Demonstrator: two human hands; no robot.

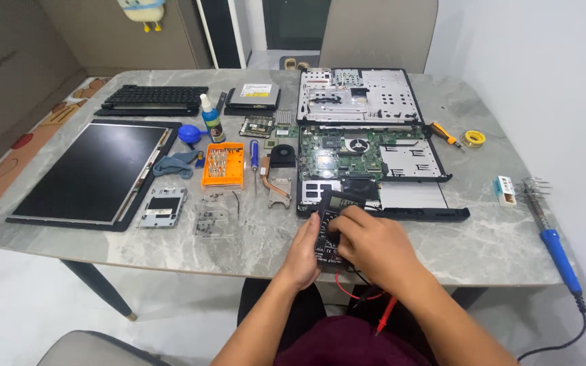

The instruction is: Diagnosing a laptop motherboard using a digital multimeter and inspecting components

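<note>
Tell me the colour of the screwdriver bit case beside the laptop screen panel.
Orange; the screwdriver bit case shows best in the head view, its only view.

bright, even indoor light, soft shadows, sharp focus; slight wide-angle bending at edges.

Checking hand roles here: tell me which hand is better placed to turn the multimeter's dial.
Right. The right hand already lies over the multimeter face, its fingers on the dial area, while the left hand only steadies the left edge.
</note>
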